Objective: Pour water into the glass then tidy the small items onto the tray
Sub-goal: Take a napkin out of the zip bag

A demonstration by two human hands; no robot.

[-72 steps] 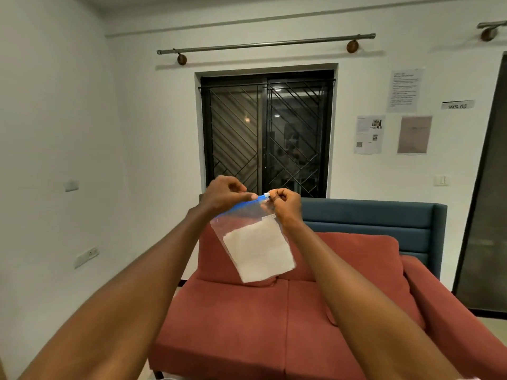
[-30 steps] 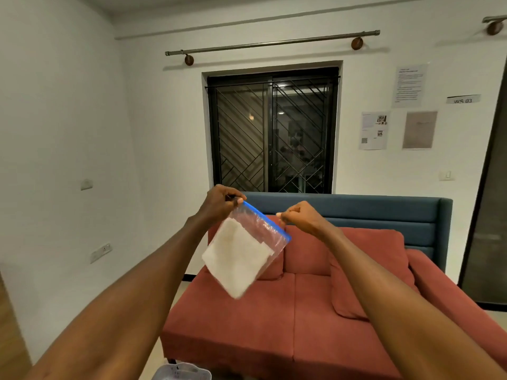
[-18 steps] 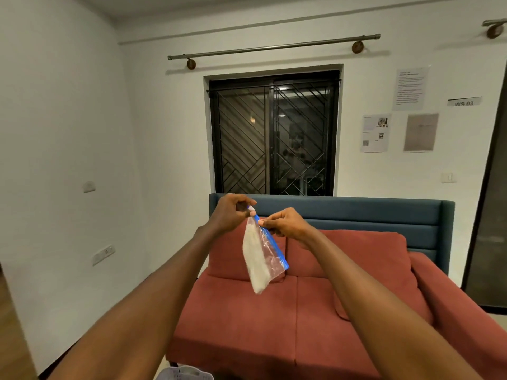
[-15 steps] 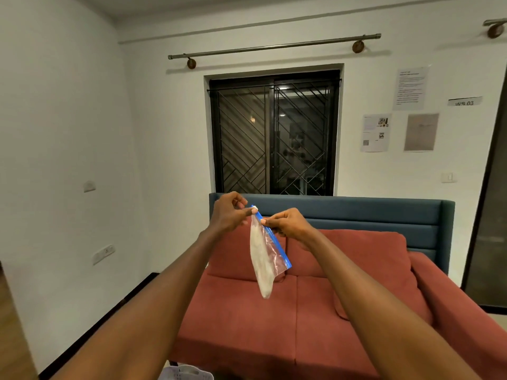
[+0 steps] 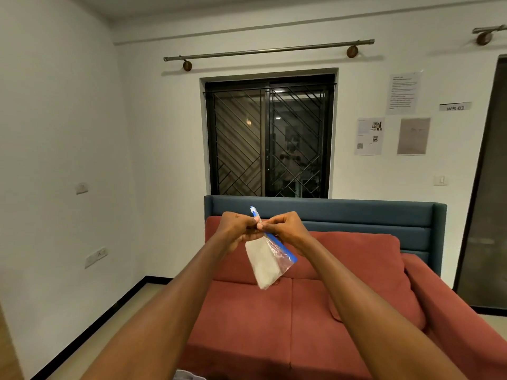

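Note:
A clear zip bag (image 5: 270,260) with a blue seal strip and a folded white sheet inside hangs in the air in front of me. My left hand (image 5: 238,229) and my right hand (image 5: 284,227) meet at its top edge, and both pinch the blue strip with curled fingers. One end of the strip sticks up above my fingers. The bag hangs edge-on and slants down to the right. No glass, water or tray is in view.
A red sofa (image 5: 315,311) with a blue backrest (image 5: 343,215) stands straight ahead below a barred dark window (image 5: 270,138). White walls lie left and behind. A dark door (image 5: 488,187) is at the right. A pale object (image 5: 189,375) shows at the bottom edge.
The bag turned from flat-on to edge-on. My hands came together at the blue strip, and my view tilted slightly down.

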